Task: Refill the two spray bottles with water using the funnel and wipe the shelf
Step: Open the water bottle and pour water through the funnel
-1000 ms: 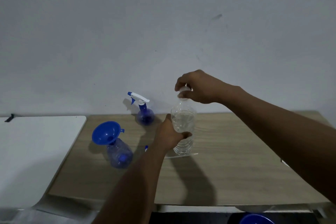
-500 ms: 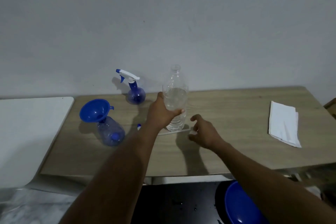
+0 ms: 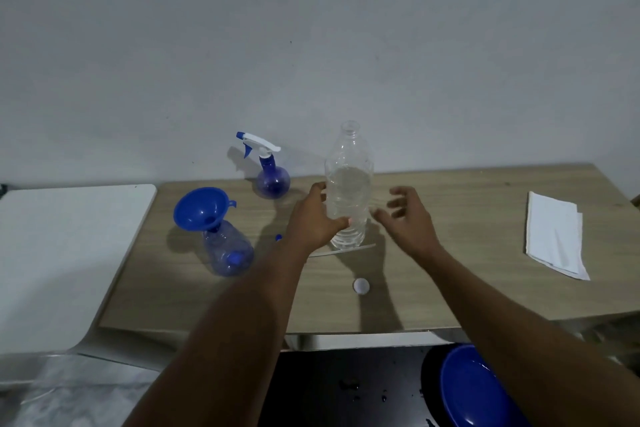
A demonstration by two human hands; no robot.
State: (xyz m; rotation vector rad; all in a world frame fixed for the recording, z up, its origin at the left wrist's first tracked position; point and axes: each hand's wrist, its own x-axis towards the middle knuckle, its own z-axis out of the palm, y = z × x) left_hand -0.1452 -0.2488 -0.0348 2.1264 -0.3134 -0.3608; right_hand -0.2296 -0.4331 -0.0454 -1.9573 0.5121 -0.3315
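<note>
On the wood-grain desk (image 3: 450, 288), our left hand (image 3: 313, 222) grips the clear ribbed water bottle (image 3: 349, 184), fingers curled round its uncapped body. Our right hand (image 3: 407, 222) hovers just right of it, fingers spread. Its round white cap (image 3: 361, 285) lies nearer. At left, a blue funnel (image 3: 199, 208) sits in a bulbous translucent capless spray bottle (image 3: 227, 250); a trigger-topped spray bottle (image 3: 273, 180) stands farther back. A folded white cloth (image 3: 554, 232) lies at right.
</note>
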